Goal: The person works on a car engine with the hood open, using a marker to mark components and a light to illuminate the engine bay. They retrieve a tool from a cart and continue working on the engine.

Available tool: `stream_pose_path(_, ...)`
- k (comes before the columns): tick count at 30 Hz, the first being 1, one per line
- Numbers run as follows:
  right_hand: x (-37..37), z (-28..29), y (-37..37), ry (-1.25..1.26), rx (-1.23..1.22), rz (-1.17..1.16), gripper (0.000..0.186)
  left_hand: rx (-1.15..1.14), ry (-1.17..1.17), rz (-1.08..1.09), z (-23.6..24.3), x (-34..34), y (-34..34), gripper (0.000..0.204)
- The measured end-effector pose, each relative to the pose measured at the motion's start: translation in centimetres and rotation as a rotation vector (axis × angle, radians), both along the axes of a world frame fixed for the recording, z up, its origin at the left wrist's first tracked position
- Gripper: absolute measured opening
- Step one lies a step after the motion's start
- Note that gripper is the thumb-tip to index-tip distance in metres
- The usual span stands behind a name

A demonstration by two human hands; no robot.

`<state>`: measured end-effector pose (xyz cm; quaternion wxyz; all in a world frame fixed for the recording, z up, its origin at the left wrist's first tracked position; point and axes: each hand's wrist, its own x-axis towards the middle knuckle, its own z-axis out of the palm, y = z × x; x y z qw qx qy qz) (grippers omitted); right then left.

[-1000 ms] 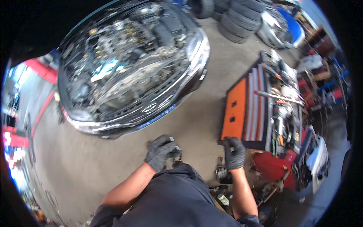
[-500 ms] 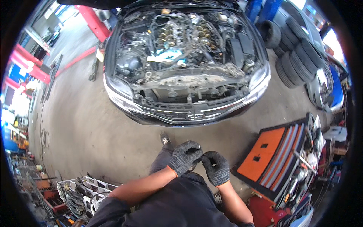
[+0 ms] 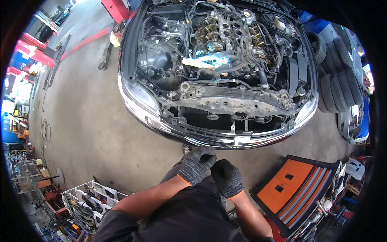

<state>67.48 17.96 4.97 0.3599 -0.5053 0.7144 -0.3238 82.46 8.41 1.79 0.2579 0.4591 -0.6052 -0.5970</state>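
Note:
My left hand (image 3: 196, 166), in a dark grey knit glove with an orange cuff, is held in front of my waist with its fingers curled in. Close beside it, my right hand (image 3: 227, 178) wears a matching glove, its fingers bent and pressed together. Whatever the fingertips hold, if anything, is hidden by the gloves. Just beyond my hands stands a dark car (image 3: 242, 142) with its front end toward me. Its engine (image 3: 217, 44) lies uncovered, showing brassy parts in two rows. A bright bluish-white long object (image 3: 207, 61) rests across the engine's near side.
An orange and grey tool cabinet (image 3: 288, 181) stands at right, with tools on it. Stacked tyres (image 3: 342, 86) are at far right. A white rack of parts (image 3: 90, 197) is at lower left. A red lift post (image 3: 116, 10) rises beside the car, with a lift arm (image 3: 105, 56) on the floor.
The car now appears nearer and larger, so I have stepped forward. My hands stay together in front of me, and the right hand has turned so its back faces up more.

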Motion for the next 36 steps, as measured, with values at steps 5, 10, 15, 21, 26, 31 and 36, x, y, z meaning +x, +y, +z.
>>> stream_pose_path(5, -0.1, -3.1, -7.0, 0.028, 0.064, -0.040, 0.017, 0.131, 0.078, 0.043, -3.7, -0.1, -6.5, 0.017)
stream_pose_path(10, -3.2, -7.3, -15.2, 0.020, 0.115, 0.059, 0.018, -0.083, 0.049, 0.118, -8.5, -1.7, -13.4, 0.021)
stream_pose_path(15, -6.2, -11.4, -24.5, 0.171, 0.156, 0.265, 0.017, -0.112, 0.073, 0.258, -13.3, -3.4, -19.9, 0.015)
stream_pose_path(21, -13.8, -16.7, -39.3, 0.477, -0.050, 0.121, 0.026, -0.648, -0.411, 0.498, -17.8, 0.4, -31.4, 0.027)
stream_pose_path(26, -17.7, -21.4, -50.4, 0.960, 0.237, 0.314, 0.044, -0.844, -0.599, 0.512, -20.7, 2.5, -35.1, 0.034)
stream_pose_path(31, -18.8, -26.6, -54.3, 1.068, 0.369, 0.407, 0.044, -0.827, -0.563, 0.568, -22.2, 2.3, -34.5, 0.034)
stream_pose_path(36, -20.8, -31.0, -57.4, 1.132, 0.455, 0.405, 0.039, -0.827, -0.542, 0.537, -22.3, 2.9, -34.4, 0.032)
